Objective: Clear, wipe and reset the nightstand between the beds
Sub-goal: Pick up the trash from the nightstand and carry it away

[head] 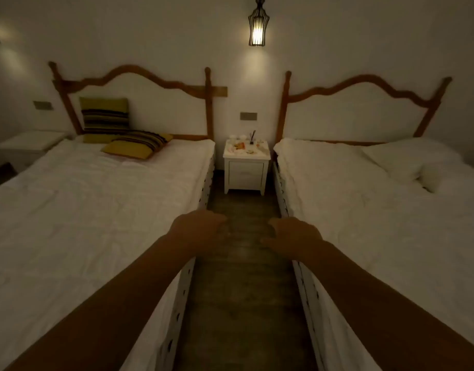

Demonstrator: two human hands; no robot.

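I'm at the foot end of the aisle, both arms stretched forward. The nightstand sits at centre frame, just above the middle, against the back wall, squeezed between the left bed and the right bed. It's straight ahead of my hands and well apart from them; nothing is within reach yet.

My left hand hangs over the floor strip just below centre, fingers loosely curled down, holding nothing. My right hand is level with it, just right of centre, fingers also loosely bent, empty. There's a gap between the two hands, and the nightstand lines up with that gap, perhaps a shade nearer the right hand's side. I judge neither hand has a real advantage.

The top of the nightstand carries clutter: small white cups at the back, a dark stick-like thing standing upright, an orange scrap, and pale bits I can't identify at this size. The clutter spreads left to right across the top.

The aisle runs straight from me to the stand, so the approach should be dead ahead up the frame. Clearing hasn't started, judging by the loaded top. I see no cloth anywhere in view.

A caged lamp hangs in the upper centre, and striped cushions lie on the left bed.
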